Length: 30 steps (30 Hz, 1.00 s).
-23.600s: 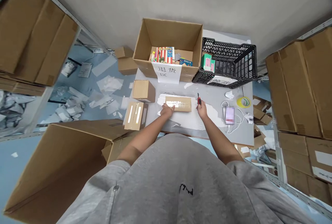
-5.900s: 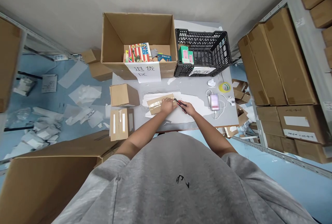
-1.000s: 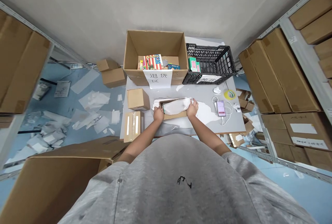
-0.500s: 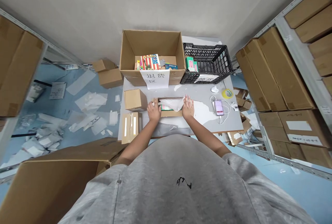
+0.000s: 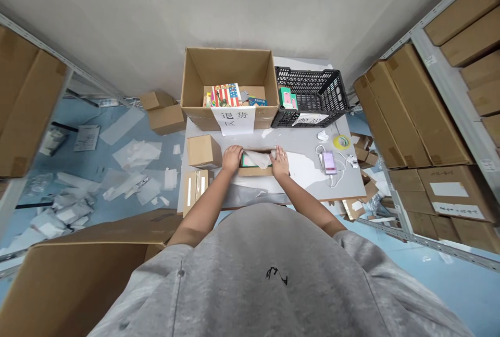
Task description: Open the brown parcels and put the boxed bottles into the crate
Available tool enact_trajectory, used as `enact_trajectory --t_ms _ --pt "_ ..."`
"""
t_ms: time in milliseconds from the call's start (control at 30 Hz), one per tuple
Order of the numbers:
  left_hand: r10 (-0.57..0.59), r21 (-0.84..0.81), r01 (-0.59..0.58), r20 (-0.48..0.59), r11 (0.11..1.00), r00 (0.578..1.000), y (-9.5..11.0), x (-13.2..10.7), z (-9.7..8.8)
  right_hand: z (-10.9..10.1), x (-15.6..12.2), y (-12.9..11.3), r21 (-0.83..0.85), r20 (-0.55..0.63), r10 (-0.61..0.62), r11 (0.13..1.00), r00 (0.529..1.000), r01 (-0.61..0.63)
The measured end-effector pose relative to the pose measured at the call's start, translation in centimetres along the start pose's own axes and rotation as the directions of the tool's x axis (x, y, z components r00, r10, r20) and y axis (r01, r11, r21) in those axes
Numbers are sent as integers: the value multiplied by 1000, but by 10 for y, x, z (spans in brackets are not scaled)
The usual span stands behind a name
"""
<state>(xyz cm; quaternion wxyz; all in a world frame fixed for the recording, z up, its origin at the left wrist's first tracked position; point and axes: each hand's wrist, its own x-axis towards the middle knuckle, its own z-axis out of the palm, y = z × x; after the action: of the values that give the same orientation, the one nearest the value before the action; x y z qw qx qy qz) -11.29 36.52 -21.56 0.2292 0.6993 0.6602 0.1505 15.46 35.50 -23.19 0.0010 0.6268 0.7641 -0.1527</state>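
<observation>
On the table in front of me lies a small open cardboard box. Inside it is a green and white packet, partly covered by crumpled white packing paper. My left hand is closed around the box's left end, its fingers bent over the edge. At the opposite end, my right hand grips the side, with its fingers reaching in against the paper. A white sheet lies beside and partly under the box.
Two closed cartons stand to the left. Behind are a large open carton with books and a black crate with green boxes. Yellow tape and a phone on a cable lie right. Loaded shelves flank me.
The white paper has been pushed lower into the box. My left fingers have curled over the left end, and my right hand has shifted slightly inward.
</observation>
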Motion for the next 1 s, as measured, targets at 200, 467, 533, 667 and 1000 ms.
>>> enact_trajectory --t_ms 200,467,533,667,1000 --pt "-11 22 11 -14 1000 1000 -7 17 2 -3 8 15 5 -144 -56 998 988 58" --pt "-62 -120 53 -76 991 995 -7 23 12 8 3 17 -21 57 -309 950 949 311" --pt "-49 -177 39 -50 983 998 -14 28 14 4 4 13 -35 66 -344 937 937 347" --pt "-95 -289 96 15 953 995 -25 38 19 -3 1 9 -59 22 -352 934 936 352" --pt "-464 -222 479 116 850 878 -16 61 33 1 -9 25 14 8 -134 991 991 133"
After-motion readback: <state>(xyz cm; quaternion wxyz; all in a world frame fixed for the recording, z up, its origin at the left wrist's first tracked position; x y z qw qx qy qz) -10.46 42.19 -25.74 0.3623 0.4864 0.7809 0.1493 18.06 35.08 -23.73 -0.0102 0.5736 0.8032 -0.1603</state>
